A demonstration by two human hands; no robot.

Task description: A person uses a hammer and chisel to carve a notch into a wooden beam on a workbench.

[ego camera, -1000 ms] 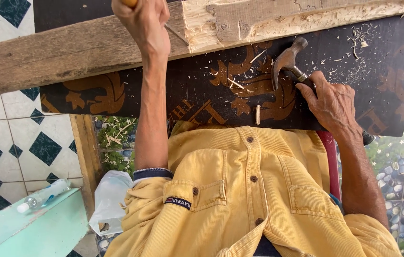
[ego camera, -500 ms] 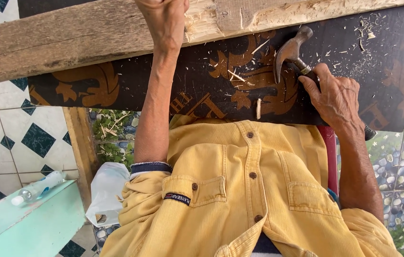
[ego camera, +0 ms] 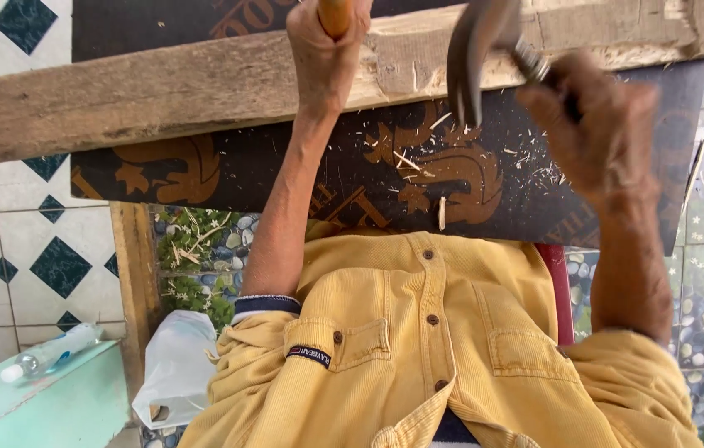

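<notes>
Two hands are at work over a dark board (ego camera: 302,170) with brown patterns, which serves as the desk. The left hand (ego camera: 325,50) sits at the far edge, its fingers curled tight round an orange handle (ego camera: 334,15) whose end runs out of view at the top, so the tool on it cannot be told. That hand rests against a rough plank (ego camera: 161,91) lying across the far side of the desk. The right hand (ego camera: 597,124), blurred, is raised over the desk's right end, fingers closed round the shaft of a claw hammer (ego camera: 476,46); the metal head is up near the plank, claw pointing down toward the board. Pale wood chips (ego camera: 442,212) are scattered on the desk between the hands and toward the near edge. The person wears a yellow shirt (ego camera: 418,348). Left of the desk a tiled floor (ego camera: 3,249) shows, and near the lower left a plastic bottle (ego camera: 49,353) lies on a green surface (ego camera: 45,406), with a white bag (ego camera: 173,365) beside it.
</notes>
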